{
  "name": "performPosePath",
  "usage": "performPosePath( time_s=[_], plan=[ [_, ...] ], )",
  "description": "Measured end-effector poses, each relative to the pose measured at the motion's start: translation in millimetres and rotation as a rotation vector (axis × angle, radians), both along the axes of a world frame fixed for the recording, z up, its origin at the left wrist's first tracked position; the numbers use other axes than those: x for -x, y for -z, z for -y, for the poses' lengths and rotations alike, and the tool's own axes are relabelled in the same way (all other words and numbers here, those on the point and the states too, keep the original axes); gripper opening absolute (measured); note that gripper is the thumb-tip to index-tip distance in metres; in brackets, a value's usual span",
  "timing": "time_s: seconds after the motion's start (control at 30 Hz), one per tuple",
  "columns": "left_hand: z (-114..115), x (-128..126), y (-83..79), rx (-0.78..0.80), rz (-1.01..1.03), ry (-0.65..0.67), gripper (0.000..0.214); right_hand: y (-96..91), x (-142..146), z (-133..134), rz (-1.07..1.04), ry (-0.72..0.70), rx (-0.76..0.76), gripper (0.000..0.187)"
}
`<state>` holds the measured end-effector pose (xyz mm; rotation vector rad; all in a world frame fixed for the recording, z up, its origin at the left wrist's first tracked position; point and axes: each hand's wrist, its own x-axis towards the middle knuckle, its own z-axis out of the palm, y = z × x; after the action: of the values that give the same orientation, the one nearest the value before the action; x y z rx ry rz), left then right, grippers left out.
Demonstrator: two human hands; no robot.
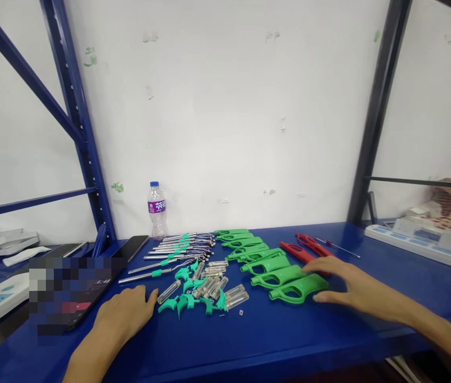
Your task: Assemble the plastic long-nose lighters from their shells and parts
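My left hand (124,314) rests palm down on the blue tabletop, thumb apart from the fingers, holding nothing. Beside its thumb lies a clear plastic tank (169,292), part of a pile of clear tanks and teal curved triggers (186,303). My right hand (343,282) is open, thumb and fingers spread around the handle end of the nearest green lighter-shaped shell (299,288); whether it touches the shell I cannot tell. Several more green shells (267,263) run back in a row. Red shells (295,252) lie behind my right fingers, partly hidden.
Metal tubes with teal collars and wires (177,248) lie in a row behind the pile. A bottle (157,210) stands by the wall. Phones (131,247) lie at left. At right are a red-handled screwdriver (339,247) and a white power strip (420,247). Blue rack posts (85,133) flank the table.
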<state>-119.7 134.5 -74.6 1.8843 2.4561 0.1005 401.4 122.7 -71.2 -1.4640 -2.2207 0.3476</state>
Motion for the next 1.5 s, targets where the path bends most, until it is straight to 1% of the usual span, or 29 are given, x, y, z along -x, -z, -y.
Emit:
performPosePath(
  time_s=[0.1,0.2,0.3,0.47,0.6,0.7,0.8,0.93,1.07,1.23,1.37,1.5],
  plan=[
    [0.1,0.4,-0.8,-0.010,-0.003,0.016,0.051,-1.1,10.8,-1.0,-0.010,-0.072,0.064,0.053],
    [-0.2,1.5,-0.5,-0.018,-0.005,0.023,0.055,2.3,21.0,5.6,-0.046,-0.071,0.094,0.047],
    [-0.8,2.5,-0.2,-0.021,-0.008,0.023,0.058,5.3,30.2,15.4,-0.078,-0.071,0.153,0.047],
    [-1.1,2.8,-0.6,-0.026,-0.004,0.021,0.058,1.4,42.9,22.4,-0.111,-0.089,0.175,0.041],
    [-0.8,3.0,-1.2,-0.029,0.003,0.023,0.057,-0.8,47.3,20.4,-0.207,-0.106,0.148,0.034],
    [-0.4,2.6,-2.2,-0.027,0.006,0.026,0.058,3.4,46.9,17.7,-0.277,-0.115,0.098,0.032],
    [0.5,1.5,-3.8,-0.013,0.005,0.036,0.061,9.3,48.4,16.3,-0.303,-0.114,0.071,0.034],
    [1.1,0.9,-5.0,0.018,0.003,0.041,0.064,13.6,55.4,17.3,-0.296,-0.084,0.056,0.036],
    [-0.6,2.7,-3.3,0.032,0.007,0.027,0.066,16.5,59.0,17.9,-0.248,-0.057,-0.009,0.039],
    [-2.7,4.4,-1.1,0.017,0.006,0.035,0.064,22.5,57.3,14.8,-0.196,-0.107,-0.052,0.041],
    [-2.0,4.5,-2.3,0.001,-0.002,0.038,0.062,22.6,57.9,15.5,-0.191,-0.117,-0.074,0.041],
    [-2.4,5.2,-3.2,0.003,-0.008,0.046,0.060,21.0,58.8,19.8,-0.184,-0.078,-0.103,0.042]
  ],
)
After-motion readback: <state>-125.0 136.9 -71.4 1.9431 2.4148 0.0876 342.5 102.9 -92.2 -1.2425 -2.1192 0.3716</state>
